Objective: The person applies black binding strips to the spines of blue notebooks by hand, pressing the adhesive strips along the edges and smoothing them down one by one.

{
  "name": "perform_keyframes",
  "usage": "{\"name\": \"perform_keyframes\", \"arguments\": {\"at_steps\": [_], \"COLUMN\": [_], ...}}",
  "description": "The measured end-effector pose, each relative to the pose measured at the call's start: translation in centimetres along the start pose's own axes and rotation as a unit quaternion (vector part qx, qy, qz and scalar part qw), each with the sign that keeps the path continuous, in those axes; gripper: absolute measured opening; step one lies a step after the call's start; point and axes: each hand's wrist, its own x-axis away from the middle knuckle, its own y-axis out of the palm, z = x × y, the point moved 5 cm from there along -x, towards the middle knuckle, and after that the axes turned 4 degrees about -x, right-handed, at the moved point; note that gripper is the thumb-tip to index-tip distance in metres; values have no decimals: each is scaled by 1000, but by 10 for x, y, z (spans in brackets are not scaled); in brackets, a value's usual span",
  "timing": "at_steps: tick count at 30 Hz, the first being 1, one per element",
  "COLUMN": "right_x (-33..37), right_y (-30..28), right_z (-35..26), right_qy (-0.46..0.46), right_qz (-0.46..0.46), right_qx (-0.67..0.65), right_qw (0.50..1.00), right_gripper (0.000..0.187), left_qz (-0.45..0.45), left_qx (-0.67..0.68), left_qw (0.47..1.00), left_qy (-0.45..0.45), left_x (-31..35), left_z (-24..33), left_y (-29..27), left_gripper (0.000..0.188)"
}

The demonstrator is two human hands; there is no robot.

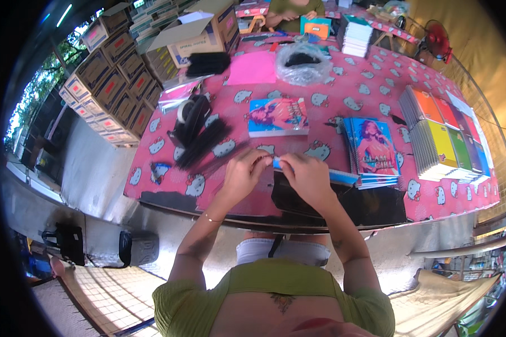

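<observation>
My right hand (308,177) grips a blue-edged notebook (343,178) at the table's near edge, its thumb pressing the left end. The notebook is seen nearly edge-on and the hand covers much of it. Beside that end, my left hand (243,173) is closed in a pinch; what lies between its fingertips is too small to make out. Left of it is a bundle of thin black binding coils (205,145). Beyond my hands lies a stack of notebooks (278,117) with a pink and blue cover, and a similar notebook stack (375,149) stands to the right.
A black tape dispenser (190,115) stands at left on the pink patterned table (315,151). Coloured spiral notebooks (436,143) fill the right side. Farther back are a plastic bag (303,64), pink sheet (252,68), cartons (194,42) and a person (292,14) handling notebooks.
</observation>
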Motion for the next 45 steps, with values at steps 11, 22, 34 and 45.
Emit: {"name": "perform_keyframes", "arguments": {"at_steps": [11, 22, 34, 45], "right_x": [1, 14, 16, 26], "right_y": [-5, -22, -27, -45], "right_z": [7, 15, 18, 29], "right_qy": [14, 48, 18, 10], "right_qz": [-39, -45, -17, -33], "right_qx": [-65, 12, 34, 43], "right_qw": [997, 998, 999, 998], "right_gripper": [11, 10, 15, 22], "left_qz": [-140, -153, -46, -34], "left_qx": [-18, -192, -294, -339], "left_qw": [978, 959, 951, 931], "left_qy": [154, 140, 86, 129], "left_x": [-23, -23, -2, 13], "left_z": [14, 16, 21, 19], "left_y": [0, 21, 46, 60], "left_gripper": [25, 42, 76, 87]}}
